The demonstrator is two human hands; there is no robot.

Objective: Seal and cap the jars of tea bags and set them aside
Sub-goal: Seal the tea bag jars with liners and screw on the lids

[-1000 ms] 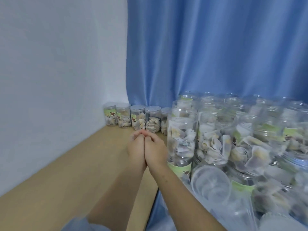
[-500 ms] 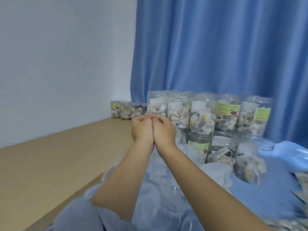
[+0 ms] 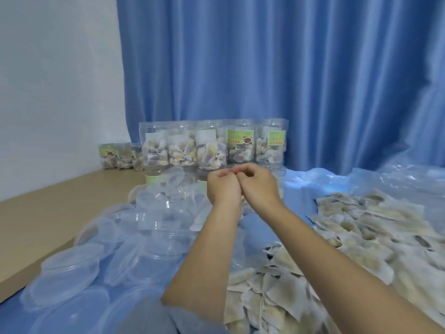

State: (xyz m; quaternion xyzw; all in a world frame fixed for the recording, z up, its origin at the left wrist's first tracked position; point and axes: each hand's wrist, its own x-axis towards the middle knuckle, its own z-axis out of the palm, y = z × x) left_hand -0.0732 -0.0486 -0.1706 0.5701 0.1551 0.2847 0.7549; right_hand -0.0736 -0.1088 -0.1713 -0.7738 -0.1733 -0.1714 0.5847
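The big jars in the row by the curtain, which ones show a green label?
The two rightmost: the fourth jar and the fifth jar. The three to their left show white paper instead.

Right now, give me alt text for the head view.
Two hands, left and right, meet with curled fingers above clear lids and loose tea bags; filled jars stand before a blue curtain.

Both forearms reach forward and upward from the bottom of the view, bare to the elbow, and converge so the two hands meet at centre. The left hand (image 3: 222, 186) and right hand (image 3: 257, 186) press side by side, knuckles touching, backs toward the camera. The fingers (image 3: 242, 170) of both curl inward with tips meeting at the top; whether they pinch anything cannot be told. A grey-blue sleeve (image 3: 154, 317) covers the left upper arm.
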